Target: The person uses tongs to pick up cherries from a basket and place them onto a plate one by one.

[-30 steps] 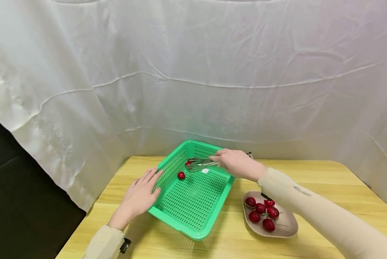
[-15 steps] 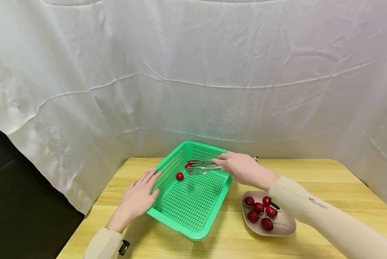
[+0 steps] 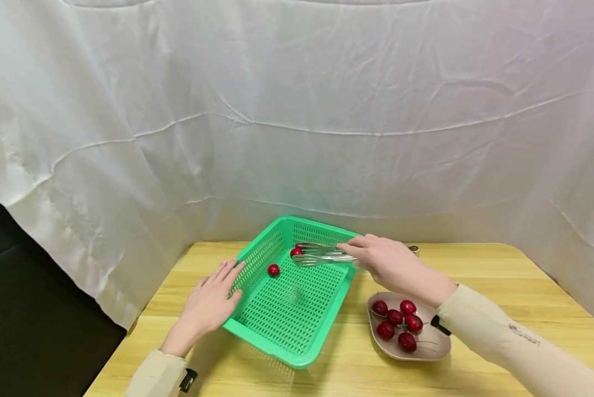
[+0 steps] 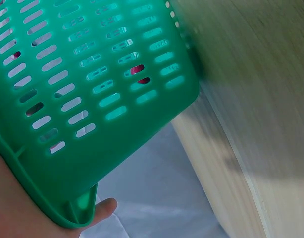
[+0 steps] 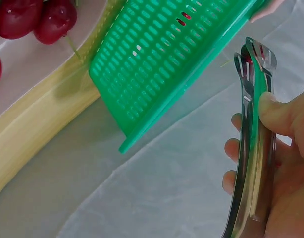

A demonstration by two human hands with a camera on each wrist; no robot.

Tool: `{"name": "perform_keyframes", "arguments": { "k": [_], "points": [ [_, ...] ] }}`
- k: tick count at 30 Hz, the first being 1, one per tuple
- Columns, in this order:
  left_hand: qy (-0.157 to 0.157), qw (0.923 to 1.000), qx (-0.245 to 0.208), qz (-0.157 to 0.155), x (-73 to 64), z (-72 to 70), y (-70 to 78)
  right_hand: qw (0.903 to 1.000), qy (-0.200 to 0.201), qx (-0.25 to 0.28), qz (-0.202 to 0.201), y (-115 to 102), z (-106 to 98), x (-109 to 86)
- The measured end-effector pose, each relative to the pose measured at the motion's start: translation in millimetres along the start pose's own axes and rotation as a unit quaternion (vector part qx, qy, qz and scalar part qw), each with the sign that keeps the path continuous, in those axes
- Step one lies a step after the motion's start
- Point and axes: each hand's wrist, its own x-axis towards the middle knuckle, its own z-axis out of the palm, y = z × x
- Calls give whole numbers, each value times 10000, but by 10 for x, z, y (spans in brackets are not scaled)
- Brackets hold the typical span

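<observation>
In the head view my right hand [image 3: 393, 264] grips metal tongs [image 3: 321, 255] over the back right of a green plastic basket [image 3: 272, 346]. The right wrist view shows the thumb on one arm of the tongs and the fingers curled round the other. A dark red cherry [image 5: 246, 54] shows between the tong tips, partly hidden by the metal. One cherry [image 3: 274, 270] lies on the basket floor, and more red [image 3: 296, 252] shows beside the tong tips. My left hand [image 3: 209, 300] rests on the basket's left rim with its fingers extended.
A pinkish shallow dish [image 3: 433, 350] with several stemmed cherries stands right of the basket, below my right forearm. The wooden table [image 3: 505, 309] ends at a white cloth backdrop [image 3: 326, 110]. A black surface [image 3: 33, 309] lies at the left.
My right hand has moved to the right with the tongs, and their tips have shifted slightly right over the basket. My left hand stays on the rim.
</observation>
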Motion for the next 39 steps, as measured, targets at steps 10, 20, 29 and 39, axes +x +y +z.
{"name": "perform_keyframes", "arguments": {
  "k": [10,20,29,39],
  "points": [
    [23,10000,5,11,-2,-9,-14,9996,76,157,225,-14,-181,-305],
    [-21,10000,1,-9,-3,-29,-4,9989,373,-23,276,6,-345,-587],
    [-52,10000,-20,-1,-2,-32,8,9976,341,-120,598,64,-449,-901],
    [-77,10000,9,-6,2,-30,-4,9973,375,-255,580,126,-484,-1179]
  ]
}}
